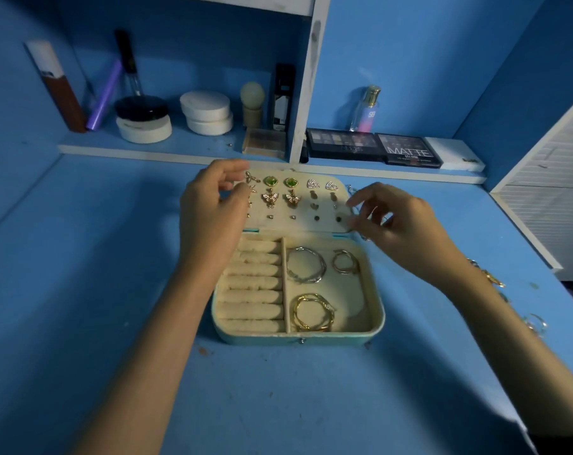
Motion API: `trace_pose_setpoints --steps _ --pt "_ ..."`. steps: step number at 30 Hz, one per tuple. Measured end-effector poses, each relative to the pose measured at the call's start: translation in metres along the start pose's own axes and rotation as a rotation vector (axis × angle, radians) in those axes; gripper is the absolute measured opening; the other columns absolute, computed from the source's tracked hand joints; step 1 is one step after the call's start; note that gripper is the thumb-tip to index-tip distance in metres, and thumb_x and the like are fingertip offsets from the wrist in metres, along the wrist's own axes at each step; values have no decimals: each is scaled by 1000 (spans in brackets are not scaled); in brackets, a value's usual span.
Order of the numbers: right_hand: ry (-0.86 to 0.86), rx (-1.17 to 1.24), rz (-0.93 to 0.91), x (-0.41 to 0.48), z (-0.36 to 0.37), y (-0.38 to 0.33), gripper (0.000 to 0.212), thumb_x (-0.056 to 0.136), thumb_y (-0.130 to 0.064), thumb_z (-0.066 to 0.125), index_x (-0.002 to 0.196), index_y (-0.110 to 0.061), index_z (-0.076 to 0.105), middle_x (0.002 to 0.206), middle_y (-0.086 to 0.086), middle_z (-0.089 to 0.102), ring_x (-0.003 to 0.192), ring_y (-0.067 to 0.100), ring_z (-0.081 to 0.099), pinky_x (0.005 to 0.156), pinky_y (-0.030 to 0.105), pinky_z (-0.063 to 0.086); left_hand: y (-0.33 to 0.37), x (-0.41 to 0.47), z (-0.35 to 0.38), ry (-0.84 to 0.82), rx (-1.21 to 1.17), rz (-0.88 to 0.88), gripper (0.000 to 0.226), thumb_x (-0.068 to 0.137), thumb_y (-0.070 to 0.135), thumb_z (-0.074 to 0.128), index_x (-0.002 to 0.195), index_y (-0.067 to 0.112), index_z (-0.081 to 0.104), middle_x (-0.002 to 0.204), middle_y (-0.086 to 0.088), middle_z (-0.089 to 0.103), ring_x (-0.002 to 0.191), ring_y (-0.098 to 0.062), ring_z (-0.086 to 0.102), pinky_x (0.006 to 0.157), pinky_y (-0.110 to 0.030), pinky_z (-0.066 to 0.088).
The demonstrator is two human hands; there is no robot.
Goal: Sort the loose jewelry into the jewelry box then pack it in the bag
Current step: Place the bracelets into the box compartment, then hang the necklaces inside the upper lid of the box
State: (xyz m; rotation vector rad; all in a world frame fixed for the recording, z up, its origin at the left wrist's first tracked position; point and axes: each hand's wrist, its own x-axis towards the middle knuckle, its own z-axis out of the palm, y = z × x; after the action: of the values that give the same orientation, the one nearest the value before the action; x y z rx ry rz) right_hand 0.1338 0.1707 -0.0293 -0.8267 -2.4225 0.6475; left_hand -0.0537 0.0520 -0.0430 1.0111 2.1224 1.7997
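An open cream-lined jewelry box point(375, 318) lies on the blue table. Its raised lid panel point(298, 224) carries several pairs of earrings, among them green stones point(271, 181) and butterflies point(271, 198). In the base lie a silver hoop pair point(305, 265), a small gold hoop pair point(345, 261) and a large gold hoop pair point(311, 312), beside empty ring rolls point(252, 287). My left hand point(209, 205) pinches a small earring point(253, 188) at the panel's left edge. My right hand point(397, 221) pinches the panel's right edge.
Loose rings and chains point(490, 277) lie on the table right of the box, past my right forearm. A shelf point(180, 149) behind holds makeup jars, brushes, eyeshadow palettes point(344, 144) and a perfume bottle point(365, 110). A white slatted unit point(548, 205) stands at the right.
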Motion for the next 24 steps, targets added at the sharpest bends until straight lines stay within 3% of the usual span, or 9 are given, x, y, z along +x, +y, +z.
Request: trace_pose_setpoints --steps 3,6,8,10,13,15,18,20,24 --pt "31 76 206 10 8 7 27 90 -16 59 117 -17 61 88 -3 60 64 8 53 55 14 42 -7 4 1 -46 -41 -153 33 92 9 53 123 18 60 121 1 60 112 -14 55 97 -28 43" --pt "-24 95 296 15 16 9 37 92 -18 56 129 -16 55 100 -1 61 78 11 56 72 18 44 -9 5 4 -60 -62 -233 37 92 11 54 128 15 57 122 2 59 109 -12 55 101 -32 42" --pt "-54 125 322 16 17 6 37 93 -17 55 130 -16 55 98 -1 62 85 16 56 82 30 46 -8 5 3 -68 -96 -275 27 91 11 55 114 20 65 100 16 65 96 -8 57 100 -33 42" --pt "-54 138 312 16 16 4 33 93 -16 55 126 -16 58 87 -6 59 82 15 55 80 31 44 -7 5 2 -96 -137 -316 21 85 15 57 91 30 70 73 23 66 82 -3 59 95 -35 43" --pt "-51 131 315 16 16 2 33 93 -17 55 126 -19 59 91 -1 61 87 20 57 82 33 45 -4 4 1 -91 -188 -350 30 83 11 57 83 40 65 63 27 66 77 0 60 89 -30 47" --pt "-50 128 325 17 16 2 33 92 -18 56 125 -21 59 95 1 62 89 20 58 81 33 46 -5 5 2 -77 -277 -400 32 88 2 53 104 27 66 80 19 72 83 -1 64 91 -27 48" --pt "-39 170 340 18 17 4 31 92 -18 57 122 -23 61 89 -5 60 71 10 53 59 20 39 -6 7 0 -61 -332 -474 39 87 0 53 124 9 61 113 -5 68 102 -15 64 98 -36 48" --pt "-7 282 379 19 16 5 27 91 -16 58 116 -22 63 84 -6 59 64 11 47 53 17 37 -8 8 -1 -70 -359 -461 36 87 0 51 118 12 65 103 -3 72 89 -12 67 86 -33 54" --pt "78 514 428 20 11 3 26 87 -7 61 111 -15 67 83 6 61 73 17 50 64 30 40 -2 8 -3 -61 -464 -374 35 89 -1 45 111 16 66 94 3 72 67 0 67 53 -15 49"
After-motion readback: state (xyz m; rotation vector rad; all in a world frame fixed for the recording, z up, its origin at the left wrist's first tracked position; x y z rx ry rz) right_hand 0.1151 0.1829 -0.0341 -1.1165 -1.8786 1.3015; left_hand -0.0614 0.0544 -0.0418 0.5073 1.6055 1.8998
